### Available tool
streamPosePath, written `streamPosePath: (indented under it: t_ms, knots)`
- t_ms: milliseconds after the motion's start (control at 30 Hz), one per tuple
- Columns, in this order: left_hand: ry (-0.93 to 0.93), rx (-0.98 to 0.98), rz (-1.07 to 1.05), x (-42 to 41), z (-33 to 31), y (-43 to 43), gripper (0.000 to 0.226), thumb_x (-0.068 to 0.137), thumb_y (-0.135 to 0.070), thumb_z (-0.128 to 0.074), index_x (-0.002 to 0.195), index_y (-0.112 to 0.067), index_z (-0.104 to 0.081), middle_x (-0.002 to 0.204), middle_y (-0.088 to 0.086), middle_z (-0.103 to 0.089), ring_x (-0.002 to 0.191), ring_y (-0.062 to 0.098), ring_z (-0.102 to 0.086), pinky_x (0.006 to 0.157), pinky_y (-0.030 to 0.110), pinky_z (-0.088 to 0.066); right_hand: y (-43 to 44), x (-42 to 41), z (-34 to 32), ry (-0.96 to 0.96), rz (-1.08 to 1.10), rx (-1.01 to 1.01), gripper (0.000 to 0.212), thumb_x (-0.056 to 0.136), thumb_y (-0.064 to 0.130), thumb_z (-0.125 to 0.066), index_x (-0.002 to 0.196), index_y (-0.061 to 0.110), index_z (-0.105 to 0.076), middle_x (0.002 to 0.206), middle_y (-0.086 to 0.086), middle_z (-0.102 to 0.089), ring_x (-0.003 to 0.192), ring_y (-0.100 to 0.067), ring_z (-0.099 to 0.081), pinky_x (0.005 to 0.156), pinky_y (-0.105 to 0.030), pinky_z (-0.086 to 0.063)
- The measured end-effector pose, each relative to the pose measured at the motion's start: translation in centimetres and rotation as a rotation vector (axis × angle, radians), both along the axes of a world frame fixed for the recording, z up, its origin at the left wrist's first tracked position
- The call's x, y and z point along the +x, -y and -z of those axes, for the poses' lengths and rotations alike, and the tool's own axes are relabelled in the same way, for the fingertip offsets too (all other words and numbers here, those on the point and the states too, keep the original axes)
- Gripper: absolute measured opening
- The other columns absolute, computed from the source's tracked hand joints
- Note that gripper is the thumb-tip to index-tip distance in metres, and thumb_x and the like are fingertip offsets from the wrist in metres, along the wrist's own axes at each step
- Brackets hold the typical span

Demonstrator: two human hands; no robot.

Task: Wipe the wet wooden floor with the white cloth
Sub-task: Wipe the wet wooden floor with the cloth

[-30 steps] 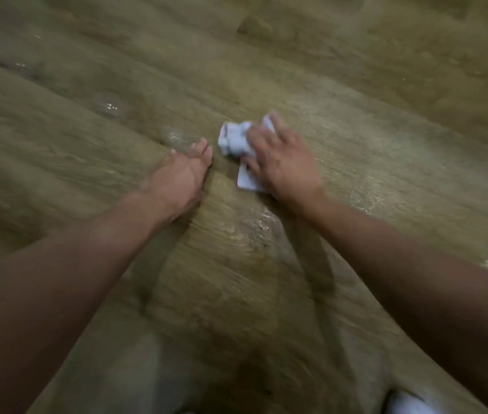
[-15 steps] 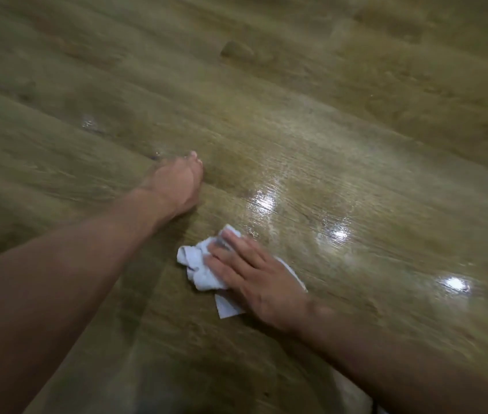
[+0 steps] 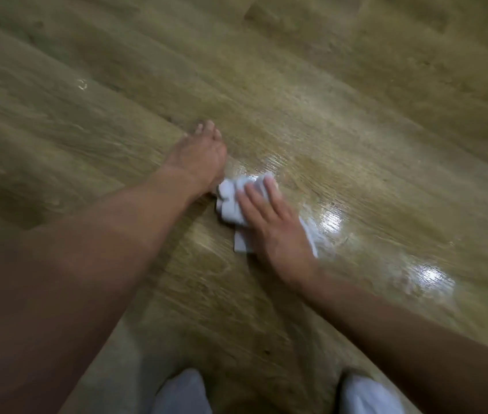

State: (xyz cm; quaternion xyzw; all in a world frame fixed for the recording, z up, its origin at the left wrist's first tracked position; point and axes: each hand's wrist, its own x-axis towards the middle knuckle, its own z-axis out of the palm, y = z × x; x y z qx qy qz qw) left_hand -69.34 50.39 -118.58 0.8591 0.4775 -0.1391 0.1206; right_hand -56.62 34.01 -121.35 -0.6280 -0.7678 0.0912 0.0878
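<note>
My right hand (image 3: 272, 225) lies flat on the white cloth (image 3: 229, 201), its fingers (image 3: 270, 189) straight and slightly spread, pressing it against the wooden floor (image 3: 356, 85). The cloth sits under my palm in the middle of the view. Its long axis runs diagonally with my hand: the bunched end points up and to the left, just beside the wrist of my left hand (image 3: 198, 156), and a flat corner trails back below my palm. It looks crumpled and plain white, with rolled folds at the front. My left hand is planted on the planks, fingers straight, close together and pointing away from me. Wet glare (image 3: 332, 219) shines on the boards to the right of the cloth, and white fabric (image 3: 183, 392) shows at the bottom edge
</note>
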Motion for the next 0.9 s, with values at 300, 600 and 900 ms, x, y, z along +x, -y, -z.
streamPosePath:
  t_ms: [300,600,900]
  knots:
    - [0.134,-0.017,-0.081,-0.9,-0.6,1.9,0.055,0.087,-0.015,-0.046,0.141,-0.015,-0.035,0.127,0.017,-0.056,0.110,0.040,-0.055,0.090,0.047,-0.047,-13.5,3.9,-0.5,0.059,0.050,-0.147,0.052,0.098,0.028,-0.047,0.147,0.014,-0.036,0.156,-0.005,-0.031,0.148,-0.032,-0.009,0.118,-0.047,-0.018]
    - [0.047,0.092,-0.058,2.4,2.6,7.3,0.058,0.091,-0.027,-0.040,0.145,-0.042,-0.026,0.158,0.016,-0.010,0.143,0.046,-0.008,0.109,0.070,-0.008,2.8,4.9,1.1,-0.006,0.115,0.072,0.051,0.096,0.023,-0.057,0.143,0.008,-0.042,0.150,-0.009,-0.040,0.144,-0.038,-0.022,0.111,-0.050,-0.034]
    - [-0.011,0.056,-0.104,4.3,1.3,6.0,0.056,0.093,-0.020,-0.038,0.146,-0.010,-0.023,0.142,0.022,-0.041,0.127,0.044,-0.042,0.095,0.061,-0.036,-5.8,6.2,0.3,0.119,0.125,-0.113,0.054,0.103,0.035,-0.030,0.151,0.011,-0.023,0.159,-0.007,-0.019,0.147,-0.041,-0.002,0.120,-0.044,-0.012]
